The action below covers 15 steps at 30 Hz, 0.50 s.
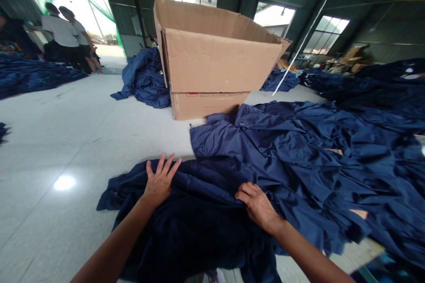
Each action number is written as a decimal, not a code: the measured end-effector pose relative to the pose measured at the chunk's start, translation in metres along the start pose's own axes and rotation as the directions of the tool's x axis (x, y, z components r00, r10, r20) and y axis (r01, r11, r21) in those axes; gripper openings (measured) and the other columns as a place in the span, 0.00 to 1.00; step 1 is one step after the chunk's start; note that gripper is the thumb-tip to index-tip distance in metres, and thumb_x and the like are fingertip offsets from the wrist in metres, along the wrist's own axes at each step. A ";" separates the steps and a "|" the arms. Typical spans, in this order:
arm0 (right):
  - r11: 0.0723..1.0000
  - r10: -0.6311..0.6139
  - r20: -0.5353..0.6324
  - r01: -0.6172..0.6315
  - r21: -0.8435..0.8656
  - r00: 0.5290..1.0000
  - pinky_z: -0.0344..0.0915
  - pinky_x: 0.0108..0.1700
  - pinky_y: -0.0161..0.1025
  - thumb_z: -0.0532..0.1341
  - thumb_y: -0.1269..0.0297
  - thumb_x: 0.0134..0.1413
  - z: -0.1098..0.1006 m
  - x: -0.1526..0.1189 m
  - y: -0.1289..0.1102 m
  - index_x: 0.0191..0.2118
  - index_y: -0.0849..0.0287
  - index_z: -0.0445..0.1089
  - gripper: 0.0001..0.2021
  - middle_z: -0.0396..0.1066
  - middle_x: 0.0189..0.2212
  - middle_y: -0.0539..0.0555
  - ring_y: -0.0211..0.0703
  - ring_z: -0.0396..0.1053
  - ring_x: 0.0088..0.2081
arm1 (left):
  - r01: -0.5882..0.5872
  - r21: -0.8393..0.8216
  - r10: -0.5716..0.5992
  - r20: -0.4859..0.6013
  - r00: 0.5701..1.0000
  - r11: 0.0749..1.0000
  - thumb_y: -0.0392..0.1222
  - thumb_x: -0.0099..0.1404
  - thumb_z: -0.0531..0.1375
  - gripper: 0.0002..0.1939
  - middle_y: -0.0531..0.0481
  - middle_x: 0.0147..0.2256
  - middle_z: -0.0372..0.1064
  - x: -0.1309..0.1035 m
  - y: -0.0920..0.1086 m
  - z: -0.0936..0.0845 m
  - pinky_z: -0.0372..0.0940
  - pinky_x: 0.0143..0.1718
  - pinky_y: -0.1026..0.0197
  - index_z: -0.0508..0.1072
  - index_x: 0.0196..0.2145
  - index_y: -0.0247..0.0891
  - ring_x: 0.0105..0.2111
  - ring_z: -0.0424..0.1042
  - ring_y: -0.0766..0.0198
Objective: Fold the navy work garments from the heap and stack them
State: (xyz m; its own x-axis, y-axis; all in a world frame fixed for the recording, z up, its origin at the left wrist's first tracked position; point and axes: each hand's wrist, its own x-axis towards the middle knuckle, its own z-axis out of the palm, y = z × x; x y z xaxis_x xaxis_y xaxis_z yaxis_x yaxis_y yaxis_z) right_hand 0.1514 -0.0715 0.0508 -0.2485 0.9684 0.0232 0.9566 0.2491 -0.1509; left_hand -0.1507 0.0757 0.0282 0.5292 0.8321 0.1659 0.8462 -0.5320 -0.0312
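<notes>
A dark navy jacket [199, 225] lies spread in front of me, its far edge turned toward the cardboard box. On its upper left part rests my left hand [160, 182], fingers spread and stretched out over the cloth. My right hand [254, 201] is closed at the right side of the same jacket, its curled fingers pinching a fold of fabric. Against the jacket's right side lie more navy garments [299, 159], crumpled and overlapping. I cannot tell exactly where one garment ends and the other begins.
A large open cardboard box [219, 62] stands beyond the garments. Beside it is a navy clothing heap [146, 77]. Pale floor [59, 141] stretches left. Two people [66, 37] stand near the far doorway. A white cord [305, 35] hangs at the right.
</notes>
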 end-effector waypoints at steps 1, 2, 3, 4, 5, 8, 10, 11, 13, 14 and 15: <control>1.000 -0.008 -0.005 0.008 0.001 1.000 0.55 0.45 0.37 0.47 0.85 0.43 -0.002 -0.004 -0.002 0.39 0.54 0.69 0.24 0.66 0.38 0.52 0.42 0.60 0.42 | -0.057 -0.026 0.059 0.063 0.996 0.998 0.27 0.51 0.52 0.37 0.45 0.57 0.59 -0.002 0.001 -0.005 0.31 0.59 0.32 0.55 0.59 0.47 0.61 0.49 0.49; 1.000 -0.006 -0.009 0.006 0.000 1.000 0.55 0.45 0.38 0.47 0.85 0.43 -0.004 -0.009 -0.004 0.38 0.54 0.69 0.23 0.67 0.38 0.52 0.42 0.60 0.41 | -0.095 -0.056 0.102 0.129 0.986 0.994 0.27 0.52 0.51 0.34 0.46 0.52 0.65 -0.006 0.002 -0.011 0.34 0.60 0.36 0.58 0.57 0.47 0.57 0.57 0.52; 1.000 0.007 -0.012 -0.007 -0.001 1.000 0.55 0.45 0.38 0.47 0.85 0.42 -0.006 -0.013 -0.006 0.38 0.54 0.69 0.23 0.67 0.37 0.52 0.42 0.60 0.41 | -0.108 -0.081 0.121 0.185 0.975 0.991 0.27 0.53 0.50 0.31 0.47 0.48 0.67 -0.011 0.004 -0.016 0.39 0.61 0.41 0.61 0.55 0.46 0.53 0.62 0.56; 1.000 0.025 -0.011 -0.025 -0.002 1.000 0.55 0.45 0.38 0.47 0.85 0.41 -0.006 -0.018 -0.006 0.37 0.54 0.69 0.23 0.67 0.37 0.52 0.42 0.61 0.41 | -0.100 -0.098 0.119 0.226 0.967 0.990 0.27 0.55 0.49 0.29 0.48 0.47 0.67 -0.018 0.008 -0.022 0.46 0.60 0.47 0.63 0.53 0.45 0.50 0.64 0.59; 0.999 0.046 -0.008 -0.046 -0.003 0.999 0.55 0.45 0.38 0.48 0.85 0.40 -0.006 -0.023 -0.006 0.36 0.55 0.69 0.22 0.67 0.37 0.52 0.43 0.61 0.41 | -0.081 -0.105 0.105 0.249 0.963 0.991 0.27 0.56 0.48 0.27 0.48 0.47 0.66 -0.027 0.012 -0.028 0.52 0.57 0.53 0.64 0.52 0.45 0.49 0.65 0.61; 0.994 0.104 0.030 -0.104 -0.016 0.994 0.56 0.45 0.39 0.49 0.85 0.36 0.000 -0.037 -0.004 0.33 0.54 0.68 0.21 0.68 0.36 0.53 0.43 0.62 0.41 | -0.067 -0.124 0.101 0.293 0.951 0.990 0.27 0.57 0.46 0.25 0.49 0.48 0.63 -0.064 0.031 -0.037 0.59 0.51 0.58 0.67 0.48 0.47 0.50 0.62 0.61; 0.990 0.137 0.096 -0.133 -0.048 0.986 0.57 0.47 0.40 0.49 0.84 0.36 0.010 -0.046 -0.006 0.34 0.54 0.69 0.21 0.68 0.37 0.54 0.44 0.62 0.42 | -0.087 -0.157 0.141 0.371 0.918 0.984 0.26 0.57 0.45 0.24 0.49 0.44 0.65 -0.093 0.045 -0.032 0.61 0.48 0.58 0.69 0.44 0.47 0.47 0.63 0.60; 0.988 0.150 0.131 -0.142 -0.065 0.980 0.57 0.48 0.41 0.50 0.83 0.36 0.016 -0.049 -0.008 0.36 0.54 0.69 0.22 0.68 0.40 0.54 0.45 0.62 0.44 | -0.081 -0.180 0.151 0.423 0.893 0.980 0.25 0.56 0.45 0.25 0.49 0.43 0.66 -0.108 0.052 -0.027 0.62 0.47 0.58 0.69 0.44 0.47 0.46 0.64 0.60; 0.989 0.143 0.193 -0.131 -0.070 0.971 0.53 0.54 0.46 0.51 0.81 0.38 0.028 -0.056 -0.018 0.44 0.55 0.68 0.25 0.65 0.48 0.56 0.48 0.59 0.51 | -0.025 -0.219 0.139 0.520 0.843 0.975 0.26 0.53 0.48 0.28 0.48 0.47 0.65 -0.135 0.062 -0.013 0.61 0.48 0.56 0.67 0.49 0.48 0.48 0.64 0.59; 0.993 0.116 0.218 -0.108 -0.048 0.969 0.50 0.57 0.49 0.52 0.79 0.39 0.034 -0.059 -0.024 0.49 0.55 0.66 0.27 0.62 0.52 0.56 0.49 0.57 0.54 | 0.012 -0.223 0.118 0.559 0.821 0.975 0.29 0.52 0.51 0.30 0.47 0.51 0.62 -0.146 0.065 -0.007 0.59 0.52 0.53 0.65 0.52 0.50 0.51 0.62 0.56; 0.997 0.077 0.246 -0.076 -0.013 0.966 0.47 0.59 0.51 0.53 0.77 0.40 0.039 -0.062 -0.031 0.53 0.55 0.63 0.30 0.59 0.56 0.56 0.51 0.53 0.57 | 0.043 -0.221 0.097 0.585 0.805 0.974 0.31 0.51 0.53 0.33 0.47 0.55 0.58 -0.156 0.067 -0.001 0.54 0.56 0.49 0.61 0.55 0.52 0.55 0.58 0.53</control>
State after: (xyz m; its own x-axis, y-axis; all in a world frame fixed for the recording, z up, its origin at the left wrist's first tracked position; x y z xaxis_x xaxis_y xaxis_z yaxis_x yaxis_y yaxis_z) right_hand 0.1308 -0.1399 0.0156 -0.2037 0.9512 -0.2320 0.9747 0.1748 -0.1391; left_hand -0.1760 -0.0900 0.0015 0.5443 0.7103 -0.4463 0.8337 -0.5168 0.1944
